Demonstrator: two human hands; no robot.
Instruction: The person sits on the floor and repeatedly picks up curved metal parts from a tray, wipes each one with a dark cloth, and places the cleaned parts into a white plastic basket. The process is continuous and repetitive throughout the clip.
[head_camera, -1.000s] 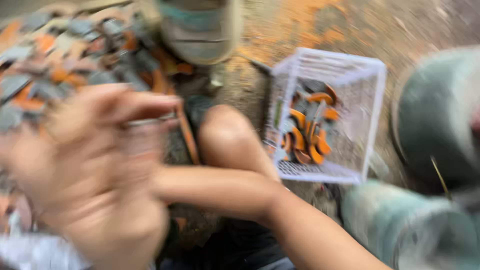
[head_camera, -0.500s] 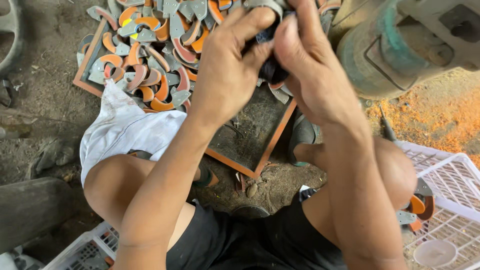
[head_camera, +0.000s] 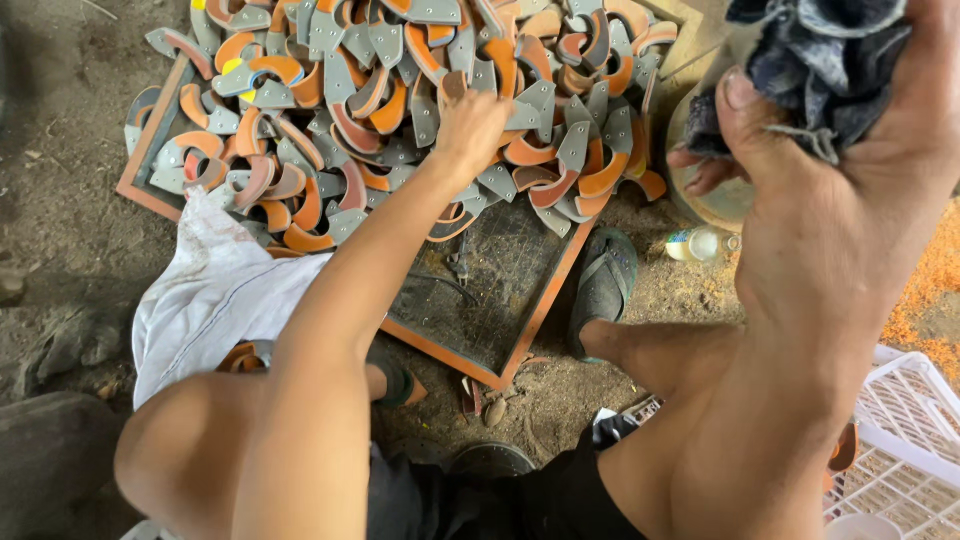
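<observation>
A heap of curved grey and orange parts (head_camera: 400, 110) lies on a flat tray with an orange frame (head_camera: 535, 320) on the dirt floor ahead of me. My left hand (head_camera: 470, 125) reaches down into the heap, fingers on the parts; whether it grips one is hidden. Close to the camera at the upper right, my right hand (head_camera: 830, 200) is closed on a dark crumpled cloth (head_camera: 815, 60). My knees and a sandalled foot (head_camera: 605, 285) frame the tray.
A white cloth (head_camera: 215, 290) lies over the tray's left corner. A small bottle (head_camera: 700, 243) lies by a round metal base (head_camera: 715, 195) at right. A white lattice crate (head_camera: 905, 440) stands at lower right, orange dust beside it.
My hands, held together on the dark cloth, have parted. The left hand has dropped onto the heap of parts; the right keeps the cloth, nearer the camera.
</observation>
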